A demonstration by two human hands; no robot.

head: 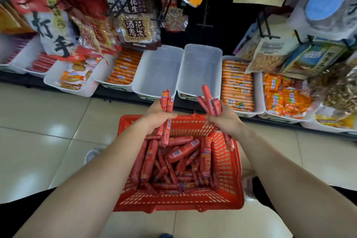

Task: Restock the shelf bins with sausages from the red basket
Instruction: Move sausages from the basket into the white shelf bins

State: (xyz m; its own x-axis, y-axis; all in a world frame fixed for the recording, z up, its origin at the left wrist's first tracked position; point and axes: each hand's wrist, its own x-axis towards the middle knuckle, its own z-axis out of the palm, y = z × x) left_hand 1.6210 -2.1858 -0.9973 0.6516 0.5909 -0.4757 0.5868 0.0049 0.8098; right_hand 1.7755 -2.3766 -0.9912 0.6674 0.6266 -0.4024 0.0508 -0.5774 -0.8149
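Here, left hand clamped on a bunch of thin red plastic-wrapped sausages, red slotted plastic basket of sausages below both hands, right hand gripping another bunch, two empty white plastic shelf bins just beyond.

— Both bare forearms reach forward from the bottom corners, angled in toward each other, wrists nearly level.

— The left hand: fist closed, thumb across the front, knuckles turned up, its grip wrapped around a bundle of thin red plastic-wrapped sausages that pokes out above and below the fist.

— And the right hand?

— Same story. Fingers curled tight, back of the hand facing up, clutching a splayed bunch of slim red sausages. The two hands sit side by side, apart, not touching.
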